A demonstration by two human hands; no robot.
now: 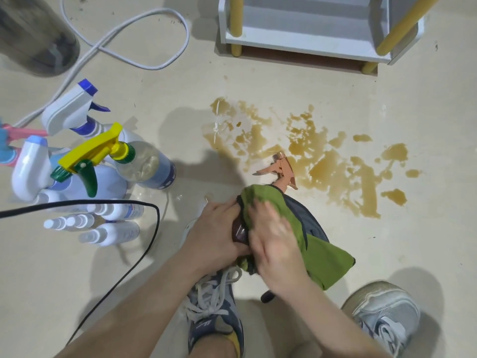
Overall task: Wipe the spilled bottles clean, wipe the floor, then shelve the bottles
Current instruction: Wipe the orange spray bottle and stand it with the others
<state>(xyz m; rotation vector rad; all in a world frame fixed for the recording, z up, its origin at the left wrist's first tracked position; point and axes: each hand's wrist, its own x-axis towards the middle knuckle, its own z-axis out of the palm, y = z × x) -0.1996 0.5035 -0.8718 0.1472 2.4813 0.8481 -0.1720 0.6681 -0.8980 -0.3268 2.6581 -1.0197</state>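
Note:
My left hand (215,235) grips a dark brown spray bottle (238,232) whose copper trigger head (281,170) sticks out toward the spill. My right hand (275,237) presses a green and grey cloth (313,237) around the bottle's body, hiding most of it. A brown liquid spill (322,153) spreads over the beige floor beyond my hands. To the left stand several spray bottles: one with a yellow and green trigger (90,156), one with a blue and white trigger (74,107), and small white bottles (103,228).
A white shelf unit with yellow posts (309,29) stands at the top right. A white cable (134,47) loops at the top left beside a dark bin (33,37). A black cable (144,244) crosses left of my shoes (214,316).

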